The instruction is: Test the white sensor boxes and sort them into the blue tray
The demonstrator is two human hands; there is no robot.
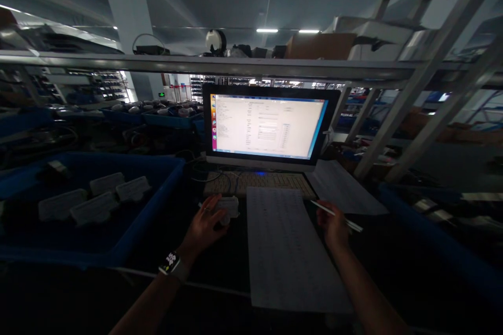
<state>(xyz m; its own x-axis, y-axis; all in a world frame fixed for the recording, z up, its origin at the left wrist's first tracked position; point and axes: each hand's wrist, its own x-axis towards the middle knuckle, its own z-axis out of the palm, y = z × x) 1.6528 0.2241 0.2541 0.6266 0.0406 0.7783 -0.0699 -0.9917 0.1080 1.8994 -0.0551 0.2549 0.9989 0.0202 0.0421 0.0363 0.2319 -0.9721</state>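
My left hand (207, 224), with a watch on the wrist, is closed on a small white labelled unit (229, 206); a clear round part shows by the fingertips. In my right hand (332, 226) is a thin white pen (349, 223), which slants across the fingers. A long printed sheet (281, 251) lies between the hands, and my right forearm passes over its edge. Behind it sits a pale keyboard (220, 183), partly covered by the paper. A lit monitor (267, 125) stands at the back, showing a form window too blurred to read.
On the left, a blue bin (118, 251) holds several white labelled units (94, 208). Another paper (346, 188) lies right of the keyboard. A second blue bin (396, 209) with parts is at the right. A metal shelf (251, 67) crosses above the monitor; slanted posts (408, 89) rise at right.
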